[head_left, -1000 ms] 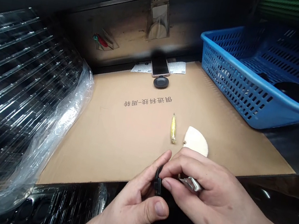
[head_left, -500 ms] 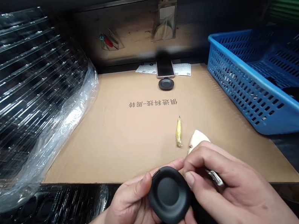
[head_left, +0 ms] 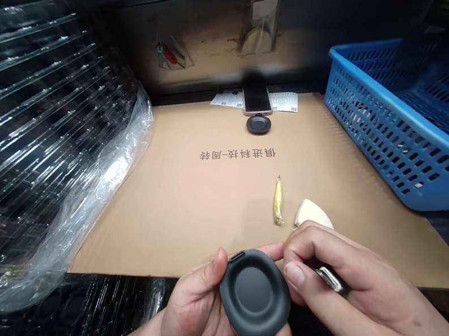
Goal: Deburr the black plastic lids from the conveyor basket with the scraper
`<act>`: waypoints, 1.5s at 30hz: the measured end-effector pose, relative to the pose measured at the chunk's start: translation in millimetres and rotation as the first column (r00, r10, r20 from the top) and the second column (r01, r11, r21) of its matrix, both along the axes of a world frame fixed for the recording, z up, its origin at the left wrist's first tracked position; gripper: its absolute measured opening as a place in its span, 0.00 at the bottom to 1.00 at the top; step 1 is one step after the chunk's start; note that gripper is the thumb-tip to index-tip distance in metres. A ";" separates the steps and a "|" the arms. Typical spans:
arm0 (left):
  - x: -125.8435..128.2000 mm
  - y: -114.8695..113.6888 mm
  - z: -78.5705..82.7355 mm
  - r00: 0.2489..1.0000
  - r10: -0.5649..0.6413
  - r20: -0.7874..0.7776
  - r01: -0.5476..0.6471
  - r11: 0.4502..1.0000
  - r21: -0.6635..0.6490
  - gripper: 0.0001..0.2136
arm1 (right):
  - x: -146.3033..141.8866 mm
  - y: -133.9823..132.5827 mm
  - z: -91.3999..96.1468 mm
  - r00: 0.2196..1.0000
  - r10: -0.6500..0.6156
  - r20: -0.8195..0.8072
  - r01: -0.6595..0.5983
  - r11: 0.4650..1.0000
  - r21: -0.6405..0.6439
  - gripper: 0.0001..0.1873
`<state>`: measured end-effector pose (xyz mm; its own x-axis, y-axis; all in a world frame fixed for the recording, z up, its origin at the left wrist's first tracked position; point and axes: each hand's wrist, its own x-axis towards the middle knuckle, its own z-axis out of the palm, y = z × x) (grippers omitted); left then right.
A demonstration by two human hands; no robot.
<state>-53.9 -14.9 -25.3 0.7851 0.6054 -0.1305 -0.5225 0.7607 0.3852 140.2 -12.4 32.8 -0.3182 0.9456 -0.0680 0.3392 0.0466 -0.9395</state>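
Matte black rounded pad (head_left: pixel 254 296) in hand, small silvery metal tool (head_left: pixel 329 276) at its rim.
Your left hand (head_left: pixel 200 313) had its grip clamped on the pad over the near edge of the brown cardboard surface (head_left: pixel 200 210). Your right hand (head_left: pixel 348 303) pinched the tool. The pad looked whole, with nothing yet fitted or removed.

Dark grey disc (head_left: pixel 255 295), blue basket (head_left: pixel 389 132)

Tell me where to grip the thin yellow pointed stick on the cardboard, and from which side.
Probably pinch the thin yellow pointed stick at mid-length from above, fingers across its width. It lies flat on the brown cardboard sheet, fine tip pointing away; the white wedge-shaped piece sits apart on its right.
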 end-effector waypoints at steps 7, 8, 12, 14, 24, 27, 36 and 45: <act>4.4 2.5 2.1 0.999 0.051 -0.009 -0.050 0.998 0.041 0.41 | -1.8 3.0 -3.1 1.000 0.005 0.022 -0.006 0.998 0.063 0.11; 5.0 2.6 2.9 0.998 0.062 -0.006 -0.062 0.997 0.049 0.41 | -2.0 3.4 -3.5 1.000 0.004 0.027 -0.006 0.997 0.072 0.11; 4.7 2.9 5.0 0.995 0.090 -0.039 -0.088 0.995 0.053 0.39 | -2.0 5.3 -3.5 0.999 0.006 0.048 -0.010 0.996 0.089 0.10; 4.0 3.3 5.2 0.992 0.102 -0.074 -0.097 0.993 0.067 0.39 | -1.8 6.0 -2.8 0.999 0.008 0.052 -0.013 0.996 0.093 0.10; 3.6 8.3 5.3 0.989 0.091 -0.121 -0.077 0.990 0.114 0.39 | 0.8 7.1 1.8 0.990 0.058 -0.131 -0.065 0.997 -0.047 0.12; 1.7 12.0 6.1 0.991 0.081 -0.108 -0.069 0.991 0.112 0.41 | 3.6 9.4 4.2 0.986 0.096 -0.136 -0.100 0.995 -0.024 0.11; -9.9 38.2 15.4 0.970 0.132 -0.204 -0.129 0.991 0.029 0.42 | 33.3 9.0 -18.1 0.979 0.036 0.200 -0.058 0.993 0.101 0.11; -11.4 39.5 10.2 0.992 0.042 -0.117 -0.045 0.999 -0.028 0.45 | 23.2 24.8 -13.5 0.961 -0.021 0.275 -0.090 0.920 0.383 0.15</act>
